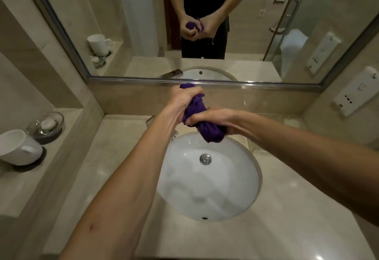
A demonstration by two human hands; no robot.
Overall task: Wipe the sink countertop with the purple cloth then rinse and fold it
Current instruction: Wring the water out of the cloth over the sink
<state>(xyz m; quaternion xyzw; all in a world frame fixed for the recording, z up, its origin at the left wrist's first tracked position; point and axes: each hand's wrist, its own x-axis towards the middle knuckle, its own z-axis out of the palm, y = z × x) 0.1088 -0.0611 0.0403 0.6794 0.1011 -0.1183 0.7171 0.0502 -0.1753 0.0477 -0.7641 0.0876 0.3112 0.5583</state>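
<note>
The counter (pixel 276 229) was seen nearest, pale stone set around a white oval sink (pixel 209 179) with a chrome drain (pixel 205 159) near its far half. Above the far rim of the sink the cloth (pixel 202 120), purple and wet-looking, was held clear of the basin as a twisted roll. Its long axis ran from the near right, where a bunched end hung low over the basin, up to the far left, where a small tip poked out toward the mirror (pixel 143 23). The near end was gripped by the right hand (pixel 211 119), fingers curled tight around it; the far part was clenched in the left hand (pixel 185 99), also closed fully around the fabric. The two fists were close together on the roll. On the left ledge (pixel 30 188) a white mug (pixel 19 147) stood on a dark coaster, with a glass soap dish (pixel 48 125) just beyond it. A white socket panel (pixel 356 91) was fixed to the right wall. No readable writing was made out anywhere.
</note>
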